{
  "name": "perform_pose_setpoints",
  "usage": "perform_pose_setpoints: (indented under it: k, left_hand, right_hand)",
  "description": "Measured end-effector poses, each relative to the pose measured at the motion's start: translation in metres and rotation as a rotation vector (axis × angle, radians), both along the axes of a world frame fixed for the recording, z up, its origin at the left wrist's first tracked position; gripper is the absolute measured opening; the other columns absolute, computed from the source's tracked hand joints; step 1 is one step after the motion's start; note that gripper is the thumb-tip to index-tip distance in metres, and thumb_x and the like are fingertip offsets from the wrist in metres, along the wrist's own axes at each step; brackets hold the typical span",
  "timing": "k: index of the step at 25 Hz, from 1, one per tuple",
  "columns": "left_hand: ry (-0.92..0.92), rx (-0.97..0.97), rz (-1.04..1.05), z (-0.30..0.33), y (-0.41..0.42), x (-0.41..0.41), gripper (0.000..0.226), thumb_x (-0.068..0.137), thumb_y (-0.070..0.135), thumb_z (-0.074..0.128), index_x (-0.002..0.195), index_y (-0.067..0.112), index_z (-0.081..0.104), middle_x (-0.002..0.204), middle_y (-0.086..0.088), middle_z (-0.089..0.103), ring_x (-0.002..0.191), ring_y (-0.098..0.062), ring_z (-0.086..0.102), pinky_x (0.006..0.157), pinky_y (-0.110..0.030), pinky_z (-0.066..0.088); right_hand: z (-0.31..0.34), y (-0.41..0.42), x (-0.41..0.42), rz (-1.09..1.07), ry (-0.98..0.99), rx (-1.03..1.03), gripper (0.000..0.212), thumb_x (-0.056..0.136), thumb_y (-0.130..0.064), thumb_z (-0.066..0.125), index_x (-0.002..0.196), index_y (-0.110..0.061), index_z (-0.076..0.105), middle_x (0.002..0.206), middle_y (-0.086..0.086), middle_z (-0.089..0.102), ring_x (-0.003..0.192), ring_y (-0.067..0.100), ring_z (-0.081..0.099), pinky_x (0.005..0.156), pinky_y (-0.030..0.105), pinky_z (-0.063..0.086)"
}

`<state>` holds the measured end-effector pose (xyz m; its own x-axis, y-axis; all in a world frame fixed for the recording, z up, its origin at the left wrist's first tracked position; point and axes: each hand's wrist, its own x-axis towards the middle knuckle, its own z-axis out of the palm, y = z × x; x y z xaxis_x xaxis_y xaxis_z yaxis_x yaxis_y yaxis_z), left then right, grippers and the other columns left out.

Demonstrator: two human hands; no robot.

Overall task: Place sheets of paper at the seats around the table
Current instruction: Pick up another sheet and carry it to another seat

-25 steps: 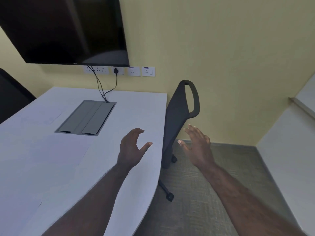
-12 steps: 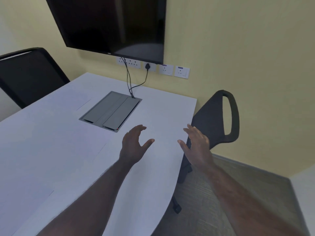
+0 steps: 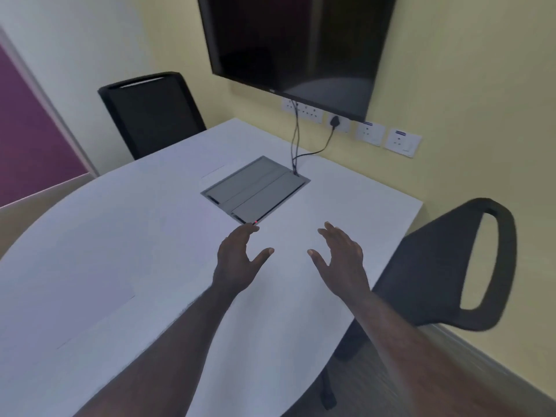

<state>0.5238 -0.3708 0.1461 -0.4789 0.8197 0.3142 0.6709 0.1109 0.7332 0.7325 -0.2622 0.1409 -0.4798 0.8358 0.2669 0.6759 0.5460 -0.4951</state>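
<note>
Both my hands hover over the white table (image 3: 346, 200), fingers spread, holding nothing. My left hand (image 3: 239, 260) is just in front of the grey cable hatch (image 3: 255, 188). My right hand (image 3: 341, 260) is to its right, near the table's right edge. Faint white sheets of paper lie flat on the table: one at the near left (image 3: 75, 302), one by the far black chair (image 3: 213, 171). Their outlines barely show against the white top. A black chair (image 3: 150, 112) stands at the far side and another black chair (image 3: 427, 266) at the right.
A dark wall screen (image 3: 298, 40) hangs above the table's far end, with cables (image 3: 296, 145) running from wall sockets (image 3: 370, 133) into the hatch. A purple panel (image 3: 27, 139) is at the left. Carpeted floor (image 3: 391, 386) shows beside the right chair.
My view has swung to the left, bringing the far chair and purple panel into sight. Both hands stay open and now sit over the table instead of its right edge.
</note>
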Motion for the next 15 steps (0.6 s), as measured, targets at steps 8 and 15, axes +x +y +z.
perform_pose_setpoints:
  k: [8, 15]
  left_hand:
    - [-0.037, -0.071, 0.229, -0.016, -0.023, -0.022, 0.053, 0.081, 0.042, 0.074, 0.126, 0.02, 0.056, 0.137, 0.004, 0.055, 0.127, -0.016, 0.051, 0.108, -0.043, 0.039]
    - [-0.096, -0.065, 0.348, -0.028, -0.026, -0.071, 0.052, 0.081, 0.043, 0.073, 0.126, 0.021, 0.056, 0.137, 0.006, 0.055, 0.127, -0.015, 0.05, 0.106, -0.038, 0.042]
  right_hand:
    - [-0.017, 0.024, -0.055, 0.204, 0.024, -0.041, 0.049, 0.093, -0.043, 0.058, 0.137, -0.023, 0.051, 0.154, -0.005, 0.04, 0.144, 0.017, 0.034, 0.114, 0.042, 0.022]
    - [-0.025, 0.05, -0.12, 0.279, 0.014, -0.04, 0.048, 0.091, -0.04, 0.06, 0.135, -0.02, 0.053, 0.152, 0.0, 0.043, 0.141, 0.019, 0.038, 0.111, 0.045, 0.026]
